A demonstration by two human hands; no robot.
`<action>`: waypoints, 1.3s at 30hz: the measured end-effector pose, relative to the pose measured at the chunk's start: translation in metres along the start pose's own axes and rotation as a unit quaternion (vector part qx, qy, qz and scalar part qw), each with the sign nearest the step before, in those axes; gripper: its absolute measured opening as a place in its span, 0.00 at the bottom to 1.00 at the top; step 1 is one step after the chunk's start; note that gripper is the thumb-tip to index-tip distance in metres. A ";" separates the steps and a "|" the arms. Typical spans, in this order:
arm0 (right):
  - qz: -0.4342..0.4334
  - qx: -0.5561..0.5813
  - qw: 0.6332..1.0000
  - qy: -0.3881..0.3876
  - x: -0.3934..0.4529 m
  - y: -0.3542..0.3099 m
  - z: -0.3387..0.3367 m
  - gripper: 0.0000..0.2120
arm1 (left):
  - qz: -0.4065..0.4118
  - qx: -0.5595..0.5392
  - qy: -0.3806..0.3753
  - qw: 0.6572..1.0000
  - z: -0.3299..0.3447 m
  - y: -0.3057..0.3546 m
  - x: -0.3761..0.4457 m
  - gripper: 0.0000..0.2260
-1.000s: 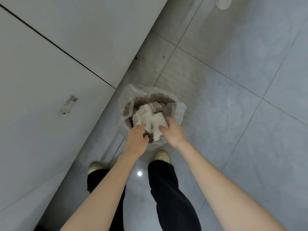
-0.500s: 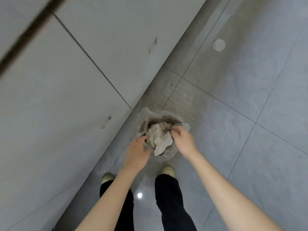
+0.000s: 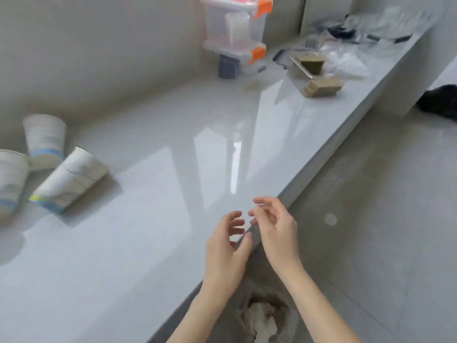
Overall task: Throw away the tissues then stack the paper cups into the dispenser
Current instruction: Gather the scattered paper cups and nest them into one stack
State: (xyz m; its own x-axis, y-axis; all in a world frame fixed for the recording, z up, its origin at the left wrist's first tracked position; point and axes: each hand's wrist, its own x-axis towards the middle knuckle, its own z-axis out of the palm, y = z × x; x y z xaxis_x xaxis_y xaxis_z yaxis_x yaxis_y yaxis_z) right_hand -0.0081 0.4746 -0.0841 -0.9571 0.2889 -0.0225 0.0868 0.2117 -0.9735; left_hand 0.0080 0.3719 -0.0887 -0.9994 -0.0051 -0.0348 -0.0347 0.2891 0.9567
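Three white paper cups with blue bands sit at the left of the glossy counter (image 3: 153, 219): one lies on its side (image 3: 69, 180), one stands upside down behind it (image 3: 45, 141), and one is cut off by the left edge (image 3: 10, 179). My left hand (image 3: 227, 248) and my right hand (image 3: 277, 229) hover empty over the counter's front edge, fingers spread and facing each other. Below them on the floor stands the lined bin (image 3: 291, 315) with crumpled white tissues (image 3: 262, 320) inside. No cup dispenser is identifiable.
Stacked clear boxes with orange latches (image 3: 235, 28) stand at the back against the wall, a grey block (image 3: 227, 68) in front of them. An open tin (image 3: 308, 65), a tan box (image 3: 324, 87) and plastic bags (image 3: 346, 63) crowd the far right of the counter.
Both hands have let go of the tissues, which now lie in the bin, and risen to counter height. My view has swung up from the bin to the counter.
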 end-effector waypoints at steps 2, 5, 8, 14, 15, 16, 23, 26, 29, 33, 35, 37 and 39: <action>-0.038 0.011 0.999 -0.014 0.001 -0.051 0.016 0.07 | 0.026 -0.004 0.037 0.999 -0.043 0.028 0.008 0.16; -0.099 0.023 0.994 -0.042 0.000 -0.107 0.049 0.08 | 0.062 0.012 0.102 0.993 -0.115 0.050 0.020 0.19; -0.134 0.036 0.988 -0.074 -0.006 -0.148 0.089 0.11 | 0.070 0.026 0.151 0.986 -0.185 0.056 0.022 0.22; -0.129 0.025 0.981 -0.141 -0.010 -0.194 0.180 0.17 | 0.056 0.067 0.224 0.971 -0.301 0.043 0.010 0.27; -0.125 0.021 0.980 -0.152 -0.009 -0.198 0.194 0.18 | 0.057 0.080 0.234 0.967 -0.315 0.039 0.008 0.27; -0.120 0.019 0.979 -0.164 -0.009 -0.201 0.209 0.19 | 0.057 0.092 0.245 0.963 -0.329 0.035 0.005 0.28; -0.087 -0.028 0.962 -0.259 -0.001 -0.202 0.296 0.22 | -0.001 0.126 0.334 0.934 -0.393 -0.004 -0.003 0.29; -0.068 -0.053 0.950 -0.301 0.008 -0.196 0.331 0.22 | -0.023 0.123 0.376 0.918 -0.412 -0.018 -0.002 0.29; -0.041 -0.069 0.934 -0.347 0.017 -0.187 0.364 0.25 | -0.057 0.125 0.405 0.904 -0.427 -0.033 0.001 0.33; -0.007 -0.107 0.913 -0.394 0.024 -0.175 0.403 0.30 | -0.093 0.120 0.399 0.904 -0.444 -0.051 0.007 0.39; 0.011 -0.112 0.910 -0.399 0.029 -0.171 0.421 0.37 | -0.111 0.113 0.395 0.905 -0.452 -0.057 0.014 0.43; 0.037 -0.116 0.910 -0.396 0.033 -0.168 0.439 0.44 | -0.131 0.094 0.400 0.902 -0.459 -0.065 0.021 0.47; 0.055 -0.125 0.916 -0.378 0.033 -0.163 0.456 0.44 | -0.143 0.075 0.403 0.901 -0.466 -0.073 0.028 0.48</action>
State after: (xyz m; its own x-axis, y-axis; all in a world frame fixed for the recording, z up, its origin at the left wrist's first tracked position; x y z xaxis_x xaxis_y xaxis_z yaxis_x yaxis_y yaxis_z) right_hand -0.1796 0.0242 -0.0299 -0.8484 -0.3878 -0.3603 0.1639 0.4549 -0.8754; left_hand -0.0195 -0.0956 -0.0252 -0.6313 -0.7756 0.0041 -0.3511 0.2905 0.8901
